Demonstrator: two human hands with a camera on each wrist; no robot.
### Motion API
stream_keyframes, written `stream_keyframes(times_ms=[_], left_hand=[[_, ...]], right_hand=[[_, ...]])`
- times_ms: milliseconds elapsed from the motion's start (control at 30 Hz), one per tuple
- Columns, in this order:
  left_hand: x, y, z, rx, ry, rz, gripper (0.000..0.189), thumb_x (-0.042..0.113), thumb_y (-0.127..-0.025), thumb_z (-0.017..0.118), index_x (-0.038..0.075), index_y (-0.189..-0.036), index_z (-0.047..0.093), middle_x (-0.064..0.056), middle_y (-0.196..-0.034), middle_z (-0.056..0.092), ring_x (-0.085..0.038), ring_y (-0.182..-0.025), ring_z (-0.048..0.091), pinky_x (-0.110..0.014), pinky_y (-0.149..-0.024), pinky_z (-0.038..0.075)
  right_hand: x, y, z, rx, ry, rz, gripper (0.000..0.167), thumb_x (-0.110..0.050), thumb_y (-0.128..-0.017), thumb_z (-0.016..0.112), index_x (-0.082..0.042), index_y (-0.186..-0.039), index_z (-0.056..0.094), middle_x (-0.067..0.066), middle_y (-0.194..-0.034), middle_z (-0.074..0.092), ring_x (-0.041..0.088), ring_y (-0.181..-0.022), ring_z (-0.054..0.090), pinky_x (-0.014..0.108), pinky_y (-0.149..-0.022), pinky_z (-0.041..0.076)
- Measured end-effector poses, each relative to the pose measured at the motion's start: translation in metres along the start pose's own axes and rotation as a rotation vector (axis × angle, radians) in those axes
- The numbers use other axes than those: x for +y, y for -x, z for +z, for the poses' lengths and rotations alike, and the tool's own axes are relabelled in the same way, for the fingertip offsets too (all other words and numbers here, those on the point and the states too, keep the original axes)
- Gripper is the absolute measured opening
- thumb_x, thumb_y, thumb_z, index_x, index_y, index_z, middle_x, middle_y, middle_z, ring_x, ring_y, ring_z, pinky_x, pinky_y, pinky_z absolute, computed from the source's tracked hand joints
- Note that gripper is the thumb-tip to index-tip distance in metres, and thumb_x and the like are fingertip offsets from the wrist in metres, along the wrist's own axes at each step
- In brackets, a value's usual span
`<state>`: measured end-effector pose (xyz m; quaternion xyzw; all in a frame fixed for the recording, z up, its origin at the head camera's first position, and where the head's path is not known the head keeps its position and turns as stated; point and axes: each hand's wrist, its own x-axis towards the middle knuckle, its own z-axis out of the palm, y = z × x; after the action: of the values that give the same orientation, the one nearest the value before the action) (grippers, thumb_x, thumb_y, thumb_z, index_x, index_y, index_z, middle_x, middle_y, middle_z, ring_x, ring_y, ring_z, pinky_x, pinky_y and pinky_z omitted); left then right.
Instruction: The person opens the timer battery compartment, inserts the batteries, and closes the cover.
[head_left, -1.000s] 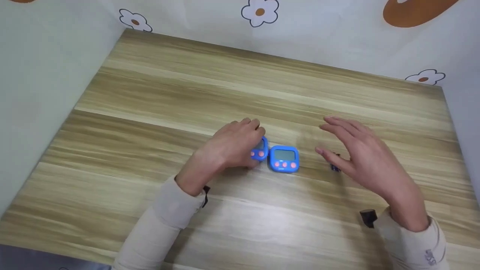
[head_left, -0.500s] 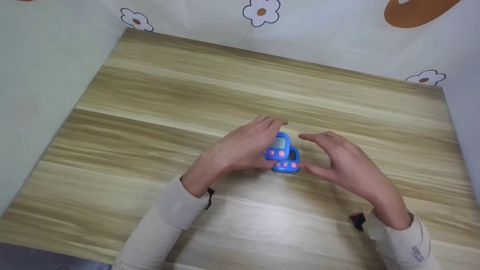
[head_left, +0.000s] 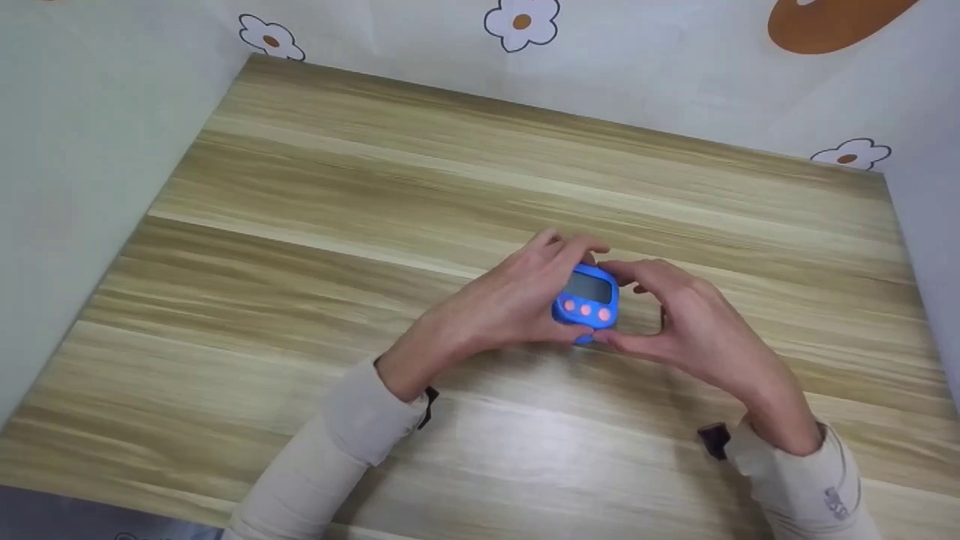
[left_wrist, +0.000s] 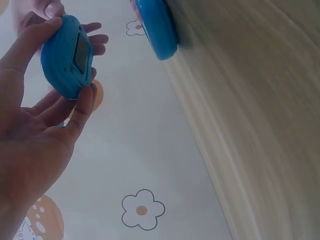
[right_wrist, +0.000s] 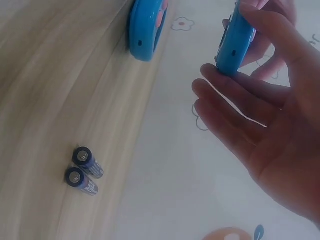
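Note:
Both hands hold one blue digital timer [head_left: 591, 288], with a grey display and pink buttons facing up. My left hand [head_left: 502, 304] grips its left side between thumb and fingers. At its right side, my right hand [head_left: 701, 322] pinches it with thumb and index finger. In the left wrist view, the underside of the held timer [left_wrist: 66, 57] has a dark rectangular recess. A second blue timer [right_wrist: 144, 32] lies on the table below. From the head view it is almost wholly hidden, with only a blue edge [head_left: 583, 339] showing.
Two small cylindrical batteries [right_wrist: 88, 162] lie side by side on the wood-grain table [head_left: 337, 187], seen in the right wrist view; my right hand hides them in the head view. A white flower-patterned sheet [head_left: 637, 67] borders the table's back and sides.
My left hand has lifted its timer and carried it right, over the second timer. My right hand has moved left and taken hold of the lifted timer's right side.

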<state>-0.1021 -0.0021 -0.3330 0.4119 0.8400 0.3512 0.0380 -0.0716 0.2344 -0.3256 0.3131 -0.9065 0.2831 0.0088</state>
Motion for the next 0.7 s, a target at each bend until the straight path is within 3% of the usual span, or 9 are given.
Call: stream_keyframes(times_ms=[233, 367, 700], left_hand=[[-0.003, -0.003, 0.0, 0.051, 0.002, 0.016, 0.071, 0.03, -0.078, 0.084, 0.005, -0.134, 0.049, -0.006, -0.13, 0.05, -0.015, -0.118, 0.044, -0.023, -0.101, 0.038], [-0.003, -0.004, 0.002, 0.076, 0.007, 0.027, 0.07, 0.025, -0.077, 0.085, 0.003, -0.134, 0.049, -0.006, -0.127, 0.05, -0.015, -0.116, 0.046, -0.021, -0.1, 0.038], [-0.003, -0.005, 0.004, 0.067, -0.006, 0.024, 0.07, 0.025, -0.077, 0.085, 0.003, -0.133, 0.05, -0.007, -0.126, 0.05, -0.015, -0.114, 0.046, -0.021, -0.099, 0.038]], right_hand=[[0.004, 0.002, -0.011, 0.06, 0.029, 0.0, 0.071, -0.02, -0.07, 0.09, -0.01, -0.132, 0.056, -0.001, -0.124, 0.063, 0.015, -0.106, 0.061, 0.031, -0.082, 0.052], [0.005, 0.002, -0.015, 0.073, 0.045, 0.007, 0.072, -0.02, -0.069, 0.091, -0.011, -0.132, 0.057, -0.001, -0.123, 0.063, 0.015, -0.106, 0.061, 0.028, -0.082, 0.051], [0.006, 0.002, -0.015, 0.065, 0.044, -0.005, 0.07, -0.02, -0.07, 0.09, -0.01, -0.131, 0.058, -0.001, -0.123, 0.063, 0.015, -0.106, 0.061, 0.027, -0.081, 0.051]])
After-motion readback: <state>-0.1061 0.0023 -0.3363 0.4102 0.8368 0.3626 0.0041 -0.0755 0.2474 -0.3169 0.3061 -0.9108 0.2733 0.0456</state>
